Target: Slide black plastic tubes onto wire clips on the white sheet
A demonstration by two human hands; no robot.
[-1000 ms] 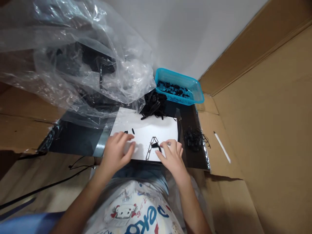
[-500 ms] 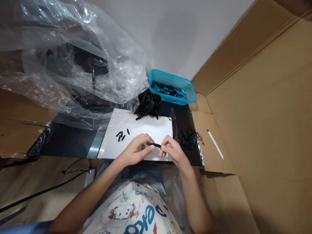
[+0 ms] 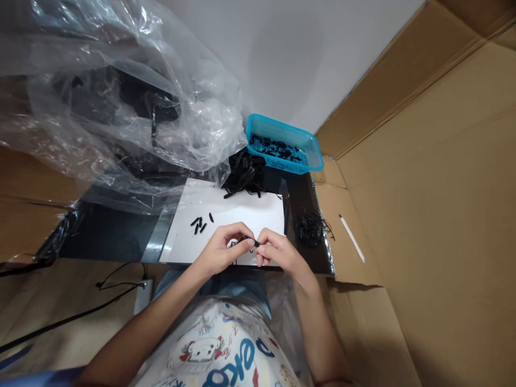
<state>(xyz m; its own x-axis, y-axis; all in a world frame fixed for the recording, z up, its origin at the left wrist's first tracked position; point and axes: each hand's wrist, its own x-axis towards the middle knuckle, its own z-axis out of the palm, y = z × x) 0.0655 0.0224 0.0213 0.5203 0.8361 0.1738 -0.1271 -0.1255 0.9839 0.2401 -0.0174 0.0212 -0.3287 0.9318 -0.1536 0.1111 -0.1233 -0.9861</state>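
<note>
My left hand (image 3: 221,250) and my right hand (image 3: 278,253) meet over the near edge of a white sheet (image 3: 226,212). Both pinch a small black part with a thin cord (image 3: 249,241) between their fingertips, one hand at each end. A few loose black pieces (image 3: 200,223) lie on the sheet just left of my left hand. A heap of black cords (image 3: 244,174) rests at the sheet's far edge.
A blue basket (image 3: 312,149) with several black pieces stands at the back. A second tangle of black cords (image 3: 309,227) lies right of the sheet. Crumpled clear plastic (image 3: 113,91) fills the left. Cardboard walls (image 3: 435,188) close in the right side.
Both hands lifted off the sheet, came together and pinched the black part. They have since drawn slightly closer to each other and to me.
</note>
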